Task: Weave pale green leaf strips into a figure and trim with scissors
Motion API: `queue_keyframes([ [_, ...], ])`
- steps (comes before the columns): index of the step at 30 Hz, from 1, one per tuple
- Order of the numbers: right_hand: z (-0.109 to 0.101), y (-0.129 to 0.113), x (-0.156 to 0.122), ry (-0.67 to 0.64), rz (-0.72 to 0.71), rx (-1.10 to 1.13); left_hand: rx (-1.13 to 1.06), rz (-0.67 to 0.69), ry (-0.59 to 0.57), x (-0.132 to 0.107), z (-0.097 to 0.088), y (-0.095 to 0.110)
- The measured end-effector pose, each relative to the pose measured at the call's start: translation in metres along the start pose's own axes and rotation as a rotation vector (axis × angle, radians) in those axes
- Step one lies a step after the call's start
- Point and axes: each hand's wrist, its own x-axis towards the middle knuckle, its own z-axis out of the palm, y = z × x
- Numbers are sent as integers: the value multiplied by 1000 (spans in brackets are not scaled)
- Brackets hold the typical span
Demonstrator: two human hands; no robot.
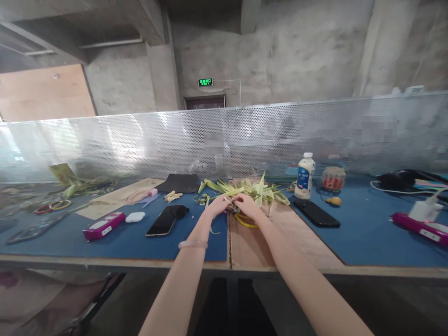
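Observation:
My left hand (217, 206) and my right hand (246, 205) meet at the middle of the table, fingers bent and closed around pale green strips that look like corn husk. The exact grip is partly hidden by the hands. Just below the fingers shows part of a yellow ring (247, 222), resting near the edge of a brown board. Behind both hands spreads a loose pile of green and yellowish corn husks (261, 189). A light bracelet circles my left wrist.
Left of my hands lie a black phone (161, 221), a white earphone case (135, 217) and a purple power strip (104, 226). To the right are a bottle (304, 177), a dark phone (317, 213), a jar (333, 179) and another power strip (420, 227). A perforated metal screen (259, 135) stands behind.

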Motion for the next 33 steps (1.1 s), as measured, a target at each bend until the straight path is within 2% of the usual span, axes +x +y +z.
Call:
queue_keyframes([
  [6, 1, 1, -1, 19, -4, -28, 1, -9, 28, 5, 0, -4],
  [12, 2, 3, 1, 69, -10, -46, -46, -5, 105, 8, -2, -4],
  [21, 1, -4, -1, 254, -144, -99, -220, 47, 253, 3, -7, 5],
  [26, -1, -8, -3, 341, -219, -131, -322, 36, 273, 0, -7, 10],
  [33, -1, -9, -2, 439, -255, -139, -428, 36, 308, 0, -7, 12],
])
